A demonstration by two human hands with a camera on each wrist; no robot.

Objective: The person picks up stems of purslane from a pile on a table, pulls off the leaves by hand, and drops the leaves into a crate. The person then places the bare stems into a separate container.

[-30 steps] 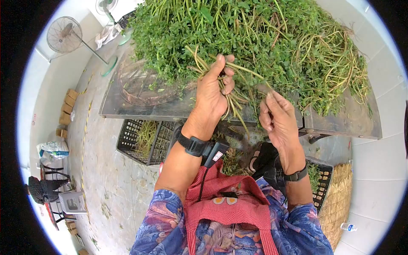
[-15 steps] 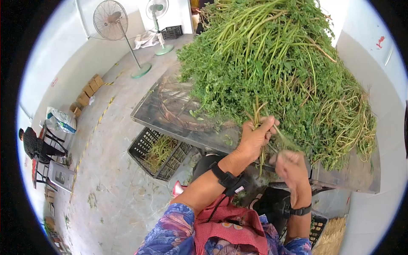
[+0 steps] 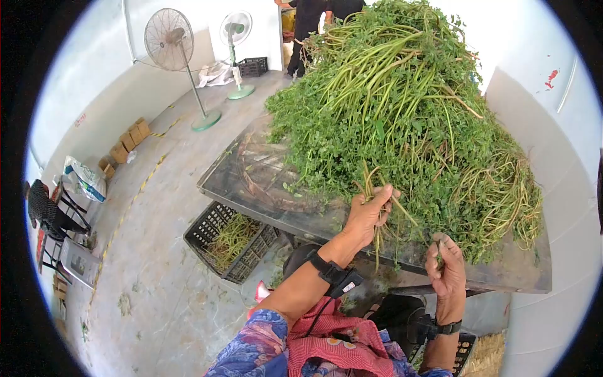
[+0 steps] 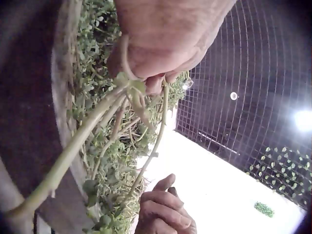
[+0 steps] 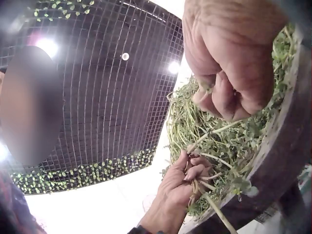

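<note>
My left hand (image 3: pixel 365 218) grips several thin stems (image 3: pixel 377 242) in front of the leafy pile (image 3: pixel 402 125); in the left wrist view a thick stem (image 4: pixel 73 146) juts from below that hand (image 4: pixel 165 39). One longer stem (image 3: pixel 405 212) points from it toward my right hand (image 3: pixel 447 269). That hand is apart from the stems, to their right, over the table's front edge, fingers curled. Between its thumb and fingers the right wrist view shows a small green bit (image 5: pixel 206 87). The left hand (image 5: pixel 178 187) with its stems is lower in that view.
The pile stands on a dark table (image 3: pixel 217 173). Below its front edge is a black crate (image 3: pixel 235 267) of stems, and another crate (image 3: pixel 466 349) lies lower right. Two fans (image 3: pixel 168 39) and cardboard boxes (image 3: pixel 135 133) stand at left. People (image 3: pixel 308 28) are behind the pile.
The head view has tilted up, showing more of the room. My right hand, earlier at the tip of a stem, has come away to the right. The left hand still grips its stems.
</note>
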